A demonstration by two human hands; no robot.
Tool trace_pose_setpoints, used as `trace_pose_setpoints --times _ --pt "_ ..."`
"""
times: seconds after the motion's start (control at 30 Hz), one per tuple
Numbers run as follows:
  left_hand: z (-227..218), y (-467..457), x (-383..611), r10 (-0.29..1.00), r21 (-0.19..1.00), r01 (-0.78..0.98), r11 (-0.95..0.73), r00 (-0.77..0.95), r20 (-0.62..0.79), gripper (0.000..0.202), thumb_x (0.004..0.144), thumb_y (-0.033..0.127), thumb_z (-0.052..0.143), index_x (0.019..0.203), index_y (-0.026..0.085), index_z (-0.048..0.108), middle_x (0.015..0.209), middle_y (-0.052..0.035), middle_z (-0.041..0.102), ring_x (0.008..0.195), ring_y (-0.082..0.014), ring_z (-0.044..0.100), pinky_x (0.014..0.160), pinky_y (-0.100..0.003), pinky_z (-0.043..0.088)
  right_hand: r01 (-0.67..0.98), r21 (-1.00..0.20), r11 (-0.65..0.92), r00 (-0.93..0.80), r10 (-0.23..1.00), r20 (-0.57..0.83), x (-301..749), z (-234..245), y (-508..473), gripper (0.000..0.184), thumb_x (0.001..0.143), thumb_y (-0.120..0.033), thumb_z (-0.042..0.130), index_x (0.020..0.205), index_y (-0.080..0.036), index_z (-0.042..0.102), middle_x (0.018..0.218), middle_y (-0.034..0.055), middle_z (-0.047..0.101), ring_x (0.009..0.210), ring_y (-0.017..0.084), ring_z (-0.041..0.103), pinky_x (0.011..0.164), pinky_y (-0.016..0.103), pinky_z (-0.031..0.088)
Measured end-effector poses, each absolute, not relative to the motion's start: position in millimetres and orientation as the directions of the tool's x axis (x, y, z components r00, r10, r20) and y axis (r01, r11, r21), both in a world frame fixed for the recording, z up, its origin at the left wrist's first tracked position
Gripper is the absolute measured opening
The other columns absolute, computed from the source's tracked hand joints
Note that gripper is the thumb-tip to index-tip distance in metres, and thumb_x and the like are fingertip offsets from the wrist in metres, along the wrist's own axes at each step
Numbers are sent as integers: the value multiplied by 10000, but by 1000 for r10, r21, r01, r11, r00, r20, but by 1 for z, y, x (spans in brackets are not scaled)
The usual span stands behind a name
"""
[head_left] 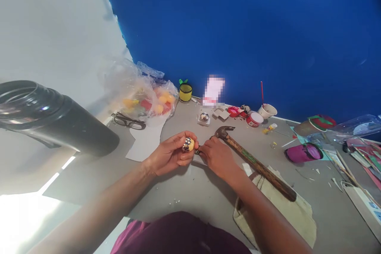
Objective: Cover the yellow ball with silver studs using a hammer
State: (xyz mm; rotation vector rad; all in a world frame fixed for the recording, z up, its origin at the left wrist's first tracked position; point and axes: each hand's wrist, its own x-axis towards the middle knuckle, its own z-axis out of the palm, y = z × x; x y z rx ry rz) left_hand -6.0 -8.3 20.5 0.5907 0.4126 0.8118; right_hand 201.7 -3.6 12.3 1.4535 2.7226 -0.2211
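In my left hand [178,152] is a small yellow rounded piece [187,144], partly covered with shiny silver bits, gripped between thumb and fingers. My right hand [217,154] is closed just beside it, fingertips pinched near a small dark, shiny bit [197,152]; what the fingers hold is mostly hidden. Beyond both hands, a silver-covered ball [204,116] sits on a small white card. A claw hammer [256,162] with a worn wooden handle lies diagonally right of my right hand, partly over a pale cloth bag [275,206].
A big dark cylinder [74,123] leans in at left. Folded glasses [129,120] lie near a clear plastic bag [154,99] of colourful items. Toward the back stand a yellow cup [185,93] and a white cup [267,110]. A purple container [303,153] lies at right among scraps.
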Motion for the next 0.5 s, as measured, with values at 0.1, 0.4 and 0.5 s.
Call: trace_pose_setpoints --times 0.1,0.4,0.5 --pt "20 -8 -5 759 613 -551 566 638 -128 297 941 434 600 1022 158 674 959 -90 601 584 -82 401 497 -219 276 835 -87 544 -551 828 -104 201 10 -4 205 1007 -196 532 940 -191 725 914 81 692 942 240 548 687 343 339" --pt "20 -8 -6 766 591 -568 573 628 -140 239 944 271 568 1141 173 661 955 -85 605 569 -87 432 466 -213 294 839 -55 542 -545 836 -62 201 5 -6 202 1003 -190 522 935 -181 712 901 92 674 937 253 536 674 354 329" --pt "18 -7 -5 773 600 -570 562 620 -134 252 978 331 541 1130 169 661 932 -102 636 572 -96 440 478 -218 325 838 -42 544 -545 835 -70 202 5 -5 214 1010 -196 516 920 -185 710 887 98 669 927 256 534 659 353 322"
